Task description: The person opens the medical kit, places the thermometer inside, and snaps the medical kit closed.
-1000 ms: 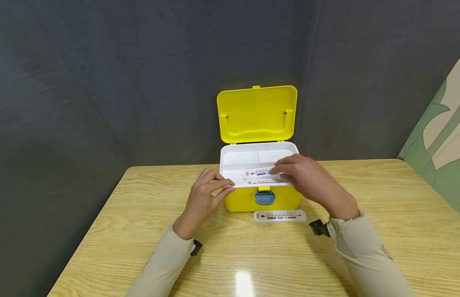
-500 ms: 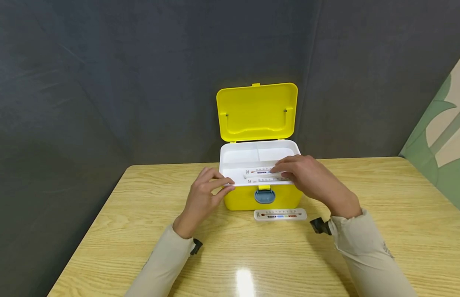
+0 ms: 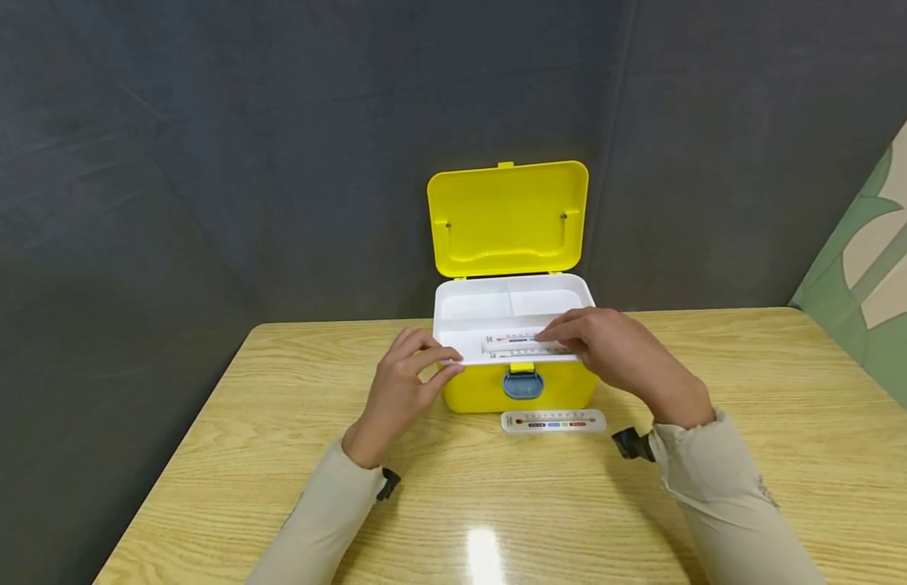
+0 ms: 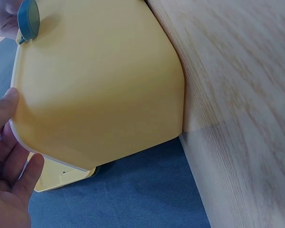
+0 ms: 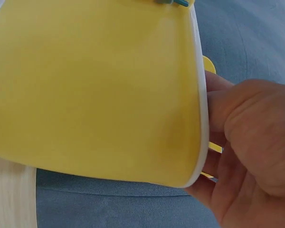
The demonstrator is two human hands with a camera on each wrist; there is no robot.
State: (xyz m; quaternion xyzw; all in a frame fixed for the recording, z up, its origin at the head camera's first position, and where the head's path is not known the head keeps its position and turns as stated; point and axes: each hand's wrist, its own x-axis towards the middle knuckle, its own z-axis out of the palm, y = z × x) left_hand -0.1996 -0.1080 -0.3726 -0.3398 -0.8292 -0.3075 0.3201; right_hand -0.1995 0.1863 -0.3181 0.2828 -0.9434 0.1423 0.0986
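A yellow storage box (image 3: 471,394) with a white inner tray (image 3: 468,303) stands with its lid (image 3: 506,219) raised. My left hand (image 3: 405,382) pinches the tray's rim at the front left corner, the thumb on the front side in the left wrist view. In the front compartment, my right hand (image 3: 622,349) holds the right end of a white thermometer (image 3: 501,344). A second thermometer (image 3: 512,354) lies just in front of it, along the near wall. On the table before the box lies a third thermometer (image 3: 553,421). The right wrist view hides the right fingertips behind the rim.
The wooden table (image 3: 278,414) reaches back to a dark cloth wall (image 3: 314,162). A grey-blue latch (image 3: 522,385) hangs on the box front. A divider (image 3: 509,304) splits the tray's rear part. A green and beige panel (image 3: 885,301) stands at the right.
The thermometer under my right hand has tilted, its face now showing narrower, and shifted slightly right. My left hand stays at the rim. The whole view has shifted a little.
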